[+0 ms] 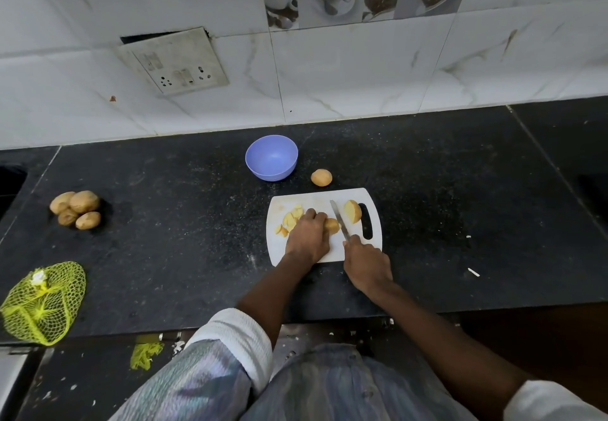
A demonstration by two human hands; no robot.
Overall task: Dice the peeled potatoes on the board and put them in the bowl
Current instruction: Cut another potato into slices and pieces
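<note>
A white cutting board (332, 198) lies on the black counter. My left hand (307, 234) holds a potato piece (332, 226) down on the board with curled fingers. My right hand (367, 264) grips the handle of a knife (339, 223), whose blade rests just right of that piece. Cut yellow slices (291, 221) lie on the board's left part. A potato half (352, 211) sits by the board's handle slot. Behind the board stands an empty blue bowl (271, 157), and a potato piece (321, 177) lies on the counter between them.
Several unpeeled potatoes (76, 209) sit in a pile at the counter's left. A yellow net bag (42, 302) lies at the front left edge. A tiled wall with a socket plate (174, 62) rises behind the counter.
</note>
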